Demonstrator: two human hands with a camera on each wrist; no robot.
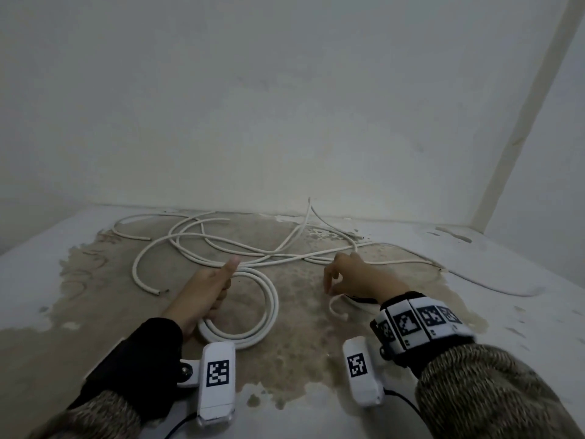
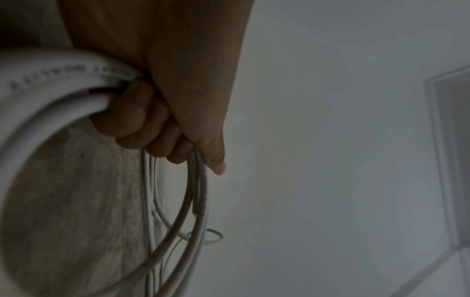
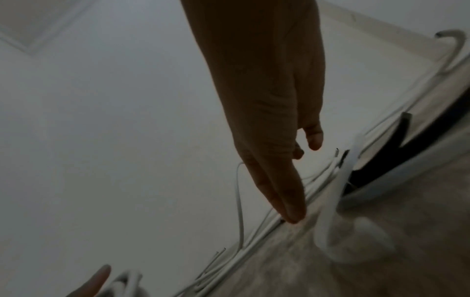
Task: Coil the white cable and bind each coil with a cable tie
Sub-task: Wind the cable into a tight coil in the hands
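Coil [image 1: 274, 301] formed; left hand [image 1: 205, 289] fingers [image 2: 132, 114] clamp it. Right hand [image 1: 354, 275] at tie [image 1: 331, 307], right of coil; grip unclear. Likely next move: bind coil.

The round white plastic cable [image 1: 274, 301], with grey print along it, lies on a white painted surface [image 1: 38, 280] blotched at its middle with a mottled tan-brown stain [image 1: 294, 312]. At six o'clock, speckled grey-brown knit sleeves [image 1: 481, 391] end in black cuffs [image 1: 139, 359]; the white wrist camera housings [image 1: 217, 375] and the white wristband [image 1: 421, 321] carry black-and-white square codes.
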